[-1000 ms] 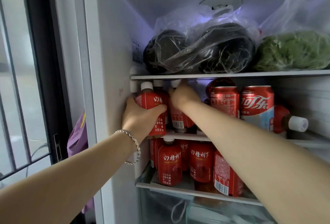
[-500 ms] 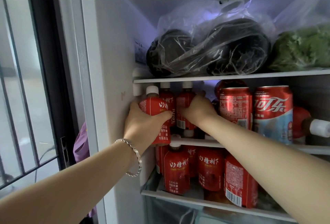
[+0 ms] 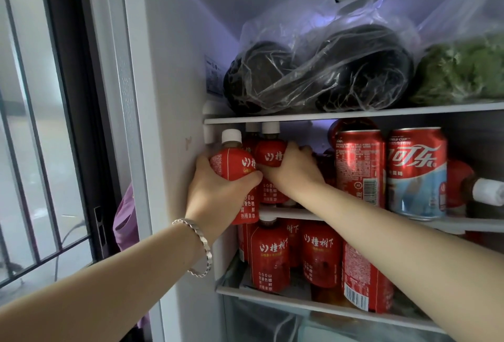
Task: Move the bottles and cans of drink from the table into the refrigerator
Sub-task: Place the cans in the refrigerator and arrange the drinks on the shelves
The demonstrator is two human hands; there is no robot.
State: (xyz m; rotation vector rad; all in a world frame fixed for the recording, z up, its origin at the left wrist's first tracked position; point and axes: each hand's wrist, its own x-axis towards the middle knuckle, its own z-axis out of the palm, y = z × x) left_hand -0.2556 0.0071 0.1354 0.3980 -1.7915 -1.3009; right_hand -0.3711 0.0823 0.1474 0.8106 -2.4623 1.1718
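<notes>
A second ago our right hand (image 3: 296, 169) was high under the upper shelf (image 3: 354, 115), fingers up by the cap of a bottle far in. We have since dropped it to the body of the second bottle (image 3: 268, 154), which it now grips with the thumb across the label. Over the last half second we have slid that bottle left. It stood a little apart from the front bottle (image 3: 231, 164) in our left hand (image 3: 218, 197), and now sits just behind it, the labels overlapping. A lit strip of back wall (image 3: 308, 134) has opened between the second bottle and the cola cans (image 3: 360, 167) on the right.
</notes>
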